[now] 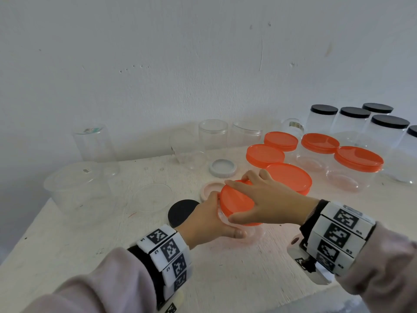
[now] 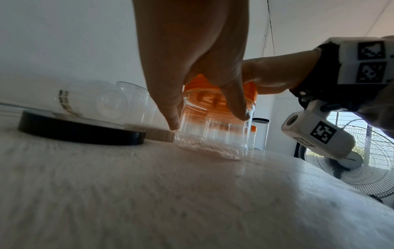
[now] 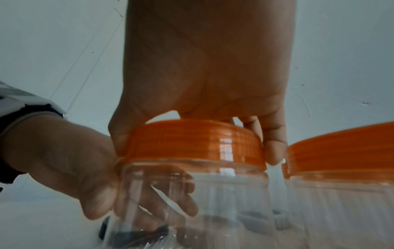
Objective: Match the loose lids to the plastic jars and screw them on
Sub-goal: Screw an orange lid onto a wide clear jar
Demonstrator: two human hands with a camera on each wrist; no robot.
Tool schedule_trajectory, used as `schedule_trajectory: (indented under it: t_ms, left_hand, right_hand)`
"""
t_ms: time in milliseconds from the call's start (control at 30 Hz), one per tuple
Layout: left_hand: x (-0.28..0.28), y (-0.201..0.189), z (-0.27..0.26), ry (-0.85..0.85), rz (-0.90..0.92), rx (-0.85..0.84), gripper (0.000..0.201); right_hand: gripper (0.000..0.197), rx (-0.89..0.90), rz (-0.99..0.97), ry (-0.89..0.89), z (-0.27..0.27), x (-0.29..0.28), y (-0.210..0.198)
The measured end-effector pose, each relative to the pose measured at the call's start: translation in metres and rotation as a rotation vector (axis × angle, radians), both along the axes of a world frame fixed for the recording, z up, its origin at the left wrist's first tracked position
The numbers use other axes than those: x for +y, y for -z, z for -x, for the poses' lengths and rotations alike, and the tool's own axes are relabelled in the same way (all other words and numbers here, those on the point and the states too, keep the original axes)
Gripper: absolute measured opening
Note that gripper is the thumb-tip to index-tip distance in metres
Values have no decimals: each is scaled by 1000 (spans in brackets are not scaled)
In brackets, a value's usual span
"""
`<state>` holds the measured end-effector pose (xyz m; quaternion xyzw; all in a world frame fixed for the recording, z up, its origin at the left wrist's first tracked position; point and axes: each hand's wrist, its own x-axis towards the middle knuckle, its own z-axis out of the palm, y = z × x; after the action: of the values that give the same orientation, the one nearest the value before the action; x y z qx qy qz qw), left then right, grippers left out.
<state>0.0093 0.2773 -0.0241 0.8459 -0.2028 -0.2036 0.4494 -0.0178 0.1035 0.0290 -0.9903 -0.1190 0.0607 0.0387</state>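
Lid: right hand [image 1: 268,199] gripped orange lid [image 1: 234,201], frame centre.
Jar: left hand [image 1: 209,219] clasped clear jar [image 2: 213,134].
Advice: lid needed level seating before twisting.

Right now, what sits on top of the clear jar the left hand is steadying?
An orange lid sits on the clear jar, gripped around its rim by the right hand; the left hand holds the jar's wall. The hand covers most of the lid's top.

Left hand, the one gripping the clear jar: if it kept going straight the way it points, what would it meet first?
Probably the orange-lidded clear plastic jar just beyond the held jar. The left hand points forward and right toward it, though depth is hard to judge.
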Motion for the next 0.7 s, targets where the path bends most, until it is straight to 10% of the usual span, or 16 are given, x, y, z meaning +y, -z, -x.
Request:
schedule_trajectory:
  t_ms: [300, 533, 700]
  left_hand:
    - [24, -37, -6, 99, -286, -256, 81]
    - [114, -90, -18, -243, -403, -649, 58]
    - [186, -93, -48, -500, -625, -639, 66]
  right_hand:
    - [90, -22, -57, 2, 7, -4, 4]
    - [88, -4, -302, -28, 30, -25, -9]
    - [83, -299, -574, 102, 36, -66, -54]
